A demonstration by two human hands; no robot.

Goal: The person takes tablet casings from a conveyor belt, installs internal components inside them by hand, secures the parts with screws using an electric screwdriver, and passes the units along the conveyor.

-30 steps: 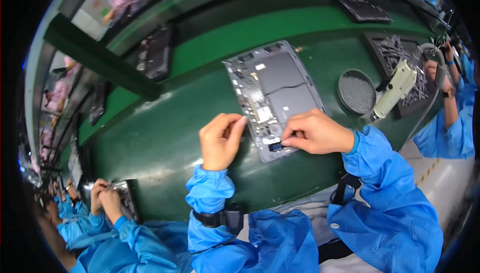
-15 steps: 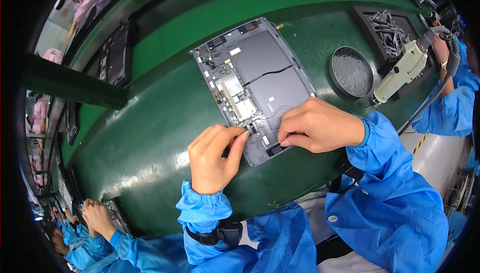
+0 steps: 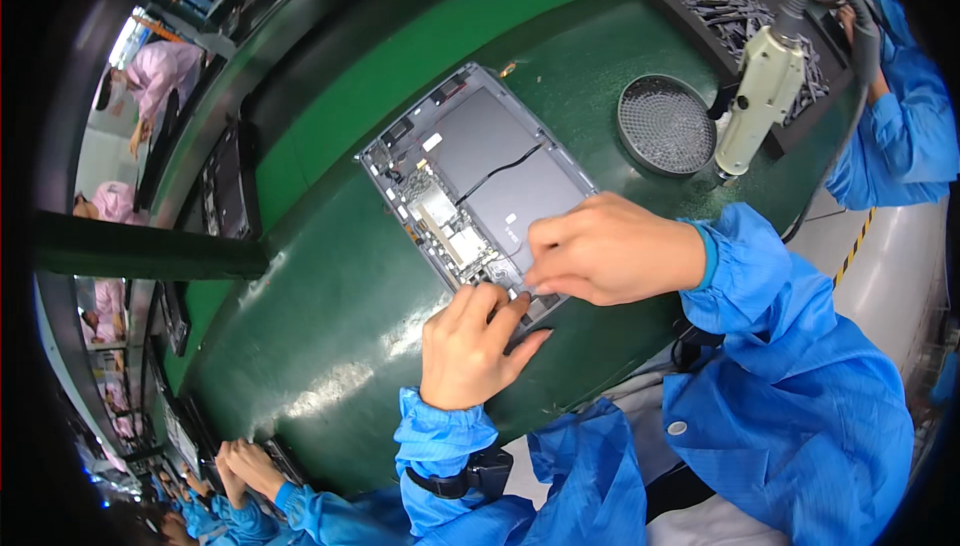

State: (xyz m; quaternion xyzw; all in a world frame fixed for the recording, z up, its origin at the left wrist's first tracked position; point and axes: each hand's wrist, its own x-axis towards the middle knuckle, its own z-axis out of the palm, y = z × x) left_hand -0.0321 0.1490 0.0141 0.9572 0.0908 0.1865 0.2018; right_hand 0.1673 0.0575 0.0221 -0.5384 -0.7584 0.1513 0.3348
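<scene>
In front of me an opened tablet-like device (image 3: pixel 492 136) lies slanted on the green table. Its circuit board (image 3: pixel 436 208) runs along the left side, a wide dark grey battery (image 3: pixel 505 153) fills the rest, and a black cable (image 3: pixel 500 173) crosses it. My left hand (image 3: pixel 472 348) rests over the device's near edge, index finger pressed down there and thumb stretched away. Just right of it my right hand (image 3: pixel 612 251) pinches at the near end of the device. Whatever those fingertips hold is hidden beneath them.
Right of the device stand a round mesh-bottomed dish (image 3: pixel 667 126) and a pale electric screwdriver (image 3: pixel 762 101) hanging on a cable. Behind them, a black tray (image 3: pixel 690 21) holds many dark strips. Co-workers' hands (image 3: pixel 250 468) show lower left. A dark green post (image 3: pixel 150 246) juts in from the left.
My left hand has shifted toward the right hand, and its thumb has come away from the index finger. My right fingers remain pinched at the near end. The whole view has turned slightly.
</scene>
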